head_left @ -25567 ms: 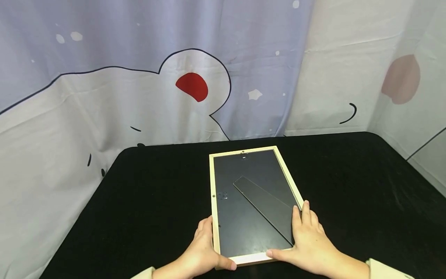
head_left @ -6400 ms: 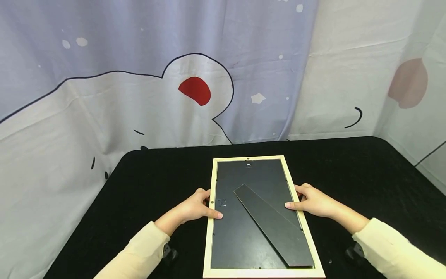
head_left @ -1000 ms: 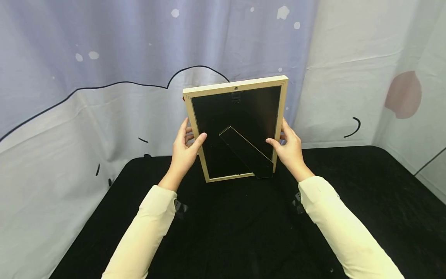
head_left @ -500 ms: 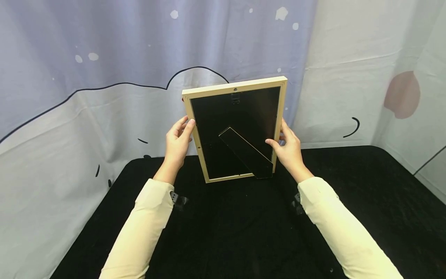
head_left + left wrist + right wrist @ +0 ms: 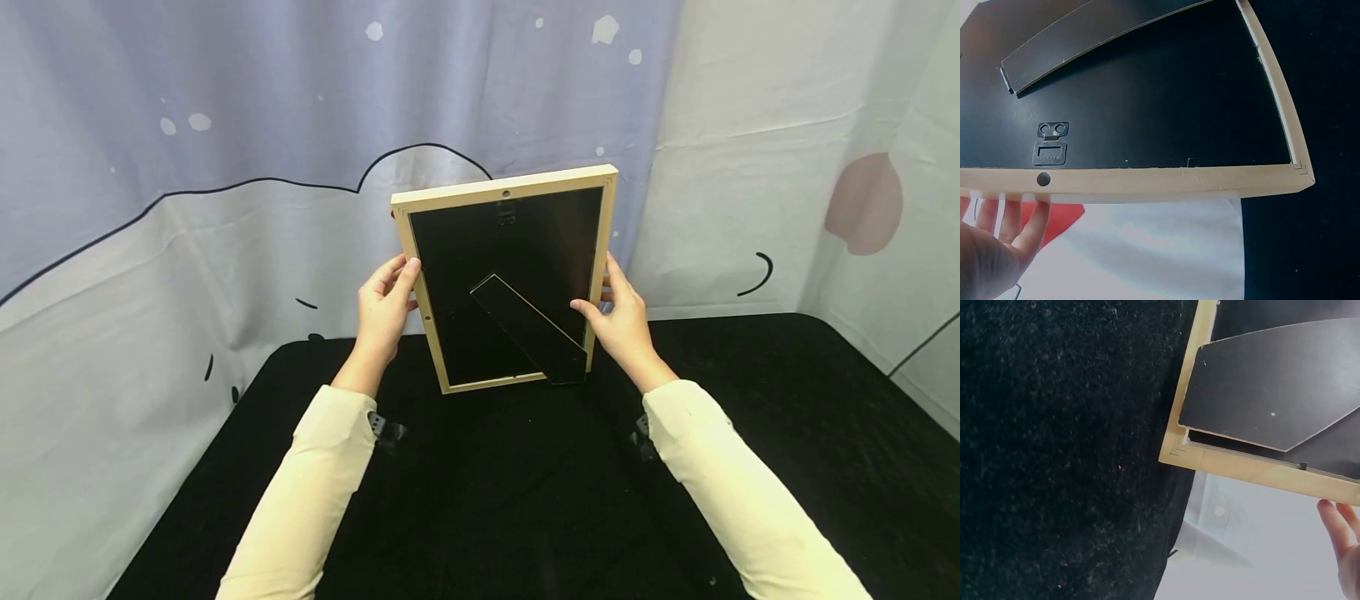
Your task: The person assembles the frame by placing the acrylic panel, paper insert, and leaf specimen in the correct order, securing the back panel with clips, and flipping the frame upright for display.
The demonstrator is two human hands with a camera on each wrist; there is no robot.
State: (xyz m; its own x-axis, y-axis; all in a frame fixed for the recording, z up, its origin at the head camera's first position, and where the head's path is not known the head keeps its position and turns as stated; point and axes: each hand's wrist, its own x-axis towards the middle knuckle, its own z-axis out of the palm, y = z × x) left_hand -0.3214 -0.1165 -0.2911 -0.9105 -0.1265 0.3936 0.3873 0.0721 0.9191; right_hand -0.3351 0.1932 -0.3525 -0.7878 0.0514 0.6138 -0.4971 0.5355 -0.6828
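A picture frame (image 5: 516,283) of pale wood stands raised at the far part of the table, its dark backing turned toward me and its top leaning a little left. A black easel leg (image 5: 525,329) lies slantwise across the backing. My left hand (image 5: 381,312) grips the left side, thumb on the wooden edge and fingers behind it. On the right side my right hand (image 5: 622,321) holds the frame, its thumb over the backing and fingers round the outer edge. The left wrist view shows a metal hanger (image 5: 1052,144) near a round hole. The frame's front is hidden.
A black cloth (image 5: 510,500) covers the table under the frame. Behind it hangs a printed curtain (image 5: 247,250) in lilac and white, close to the table's back edge.
The frame, flat on the table earlier, is now upright and farther off. Over the last second my left hand shifted left, its thumb from the backing onto the wooden edge; the right hand stayed.
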